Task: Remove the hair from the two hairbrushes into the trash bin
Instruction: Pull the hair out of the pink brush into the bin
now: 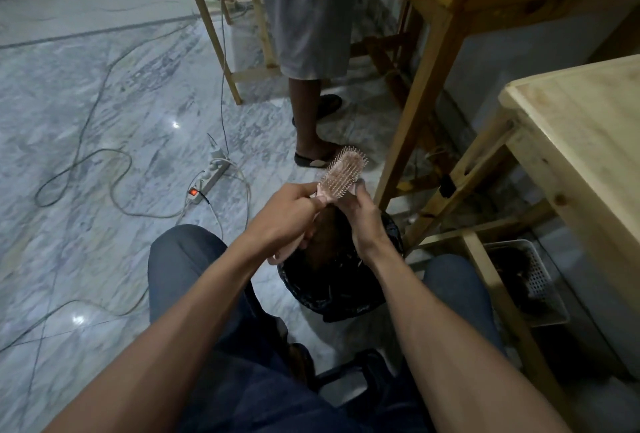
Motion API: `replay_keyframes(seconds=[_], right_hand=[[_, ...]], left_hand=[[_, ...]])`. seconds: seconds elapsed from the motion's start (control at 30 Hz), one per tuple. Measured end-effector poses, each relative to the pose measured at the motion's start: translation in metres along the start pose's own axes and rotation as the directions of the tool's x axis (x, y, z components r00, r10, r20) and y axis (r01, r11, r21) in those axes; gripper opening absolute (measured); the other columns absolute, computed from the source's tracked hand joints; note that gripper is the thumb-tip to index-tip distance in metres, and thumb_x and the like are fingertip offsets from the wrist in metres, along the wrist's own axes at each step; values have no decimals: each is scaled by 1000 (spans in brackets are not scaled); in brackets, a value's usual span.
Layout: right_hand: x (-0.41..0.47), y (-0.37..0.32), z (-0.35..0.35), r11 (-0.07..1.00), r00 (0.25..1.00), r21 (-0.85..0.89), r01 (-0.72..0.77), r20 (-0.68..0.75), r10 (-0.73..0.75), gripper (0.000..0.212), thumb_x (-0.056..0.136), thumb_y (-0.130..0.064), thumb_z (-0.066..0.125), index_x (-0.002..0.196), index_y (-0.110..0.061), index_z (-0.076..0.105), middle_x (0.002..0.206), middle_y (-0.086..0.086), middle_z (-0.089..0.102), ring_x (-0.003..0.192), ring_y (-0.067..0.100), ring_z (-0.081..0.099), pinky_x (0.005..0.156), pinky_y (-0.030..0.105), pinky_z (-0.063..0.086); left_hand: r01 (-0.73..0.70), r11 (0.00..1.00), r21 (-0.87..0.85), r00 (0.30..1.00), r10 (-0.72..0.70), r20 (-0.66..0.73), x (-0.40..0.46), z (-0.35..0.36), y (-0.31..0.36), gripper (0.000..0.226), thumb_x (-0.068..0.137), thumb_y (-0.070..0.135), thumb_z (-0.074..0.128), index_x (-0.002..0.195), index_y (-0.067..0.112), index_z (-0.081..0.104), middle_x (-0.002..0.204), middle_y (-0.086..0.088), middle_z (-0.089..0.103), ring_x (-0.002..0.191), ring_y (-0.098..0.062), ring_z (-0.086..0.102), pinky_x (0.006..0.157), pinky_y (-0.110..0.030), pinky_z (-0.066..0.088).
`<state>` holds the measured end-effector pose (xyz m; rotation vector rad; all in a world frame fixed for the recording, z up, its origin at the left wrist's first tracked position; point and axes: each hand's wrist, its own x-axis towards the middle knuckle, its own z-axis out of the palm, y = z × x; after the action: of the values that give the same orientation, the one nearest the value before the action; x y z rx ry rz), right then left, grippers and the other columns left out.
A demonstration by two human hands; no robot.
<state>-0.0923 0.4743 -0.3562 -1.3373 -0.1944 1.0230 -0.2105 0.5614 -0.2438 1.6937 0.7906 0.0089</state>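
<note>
bare forearms, dark blue trousers (pixel 194 259)

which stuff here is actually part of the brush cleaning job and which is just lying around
Part of the job:
- pink hairbrush, held over the bin
- left hand, around the brush handle
- right hand, at the brush head
- trash bin with black liner, on the floor between the knees

Just lying about:
- power strip and cables on the floor
- white basket under the table
- wooden tables
- another person's feet
</note>
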Motion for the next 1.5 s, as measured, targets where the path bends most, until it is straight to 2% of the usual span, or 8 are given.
replay_keyframes(seconds=[0.17,0.37,0.5,0.67,0.93,1.07,1.23,1.5], right_hand=[[-7,7,24,997,977,-79,-18,-215,1,79,106,-57,28,37,-23,41,41,-3,40,39,19,39,52,32,30],[-19,31,-12,883,800,-362,-298,-599,24,73,109,-52,22,110,1,72,115,27,68,110,42,65,84,37,42],[-15,47,-22,890,923,-359,-281,-356,148,75,104,-65,14,88,-21,72,100,6,71,97,25,65,97,42,45],[-14,23,-17,933,971,-273,-235,-113,211,77,105,-63,10,149,-16,51,159,7,44,146,23,39,102,31,27],[3,12,-32,804,961,-531,-268,-82,266,67,106,-57,27,162,-21,29,169,2,28,155,24,25,126,45,21],[1,-2,-26,742,971,-630,-229,-92,222,50,107,-40,37,149,-15,52,152,3,54,137,23,50,116,41,37],[-13,-38,-16,984,981,17,-179,-67,180,47,109,-46,36,133,-14,61,123,13,70,103,30,72,82,45,62],[-25,-66,-18,989,993,-151,11,-116,-29,36,95,-33,72,117,-5,72,99,10,80,81,20,79,66,29,63]], left_hand=[[-21,996,-88,998,15,-66,2,0,8,21,101,21,51,93,12,68,68,-12,48,48,-21,46,45,-30,38],[-88,923,-374,977,8,-211,-7,-32,29,15,104,8,43,102,4,57,74,-8,43,46,-13,40,38,-24,29],[-44,967,-253,984,-2,-179,-10,-37,32,22,104,8,44,88,8,60,73,-9,43,46,-14,39,43,-25,27],[51,971,-234,991,-79,-111,-13,-11,-1,21,104,17,49,95,7,65,68,-6,41,45,-14,37,44,-25,26],[35,980,-198,997,-48,-62,-11,1,-17,22,97,26,53,88,10,63,71,-11,44,48,-18,40,46,-31,30],[8,994,-109,996,-18,-87,-7,3,-15,20,101,24,52,90,18,68,69,-9,48,50,-20,45,46,-30,38],[-12,1000,-6,993,11,-117,-7,9,-17,17,102,28,54,109,24,68,62,-2,53,47,-16,51,42,-28,43],[-112,969,218,977,147,-151,-21,19,-14,12,101,29,53,109,31,61,73,2,66,51,-19,63,47,-35,54]])
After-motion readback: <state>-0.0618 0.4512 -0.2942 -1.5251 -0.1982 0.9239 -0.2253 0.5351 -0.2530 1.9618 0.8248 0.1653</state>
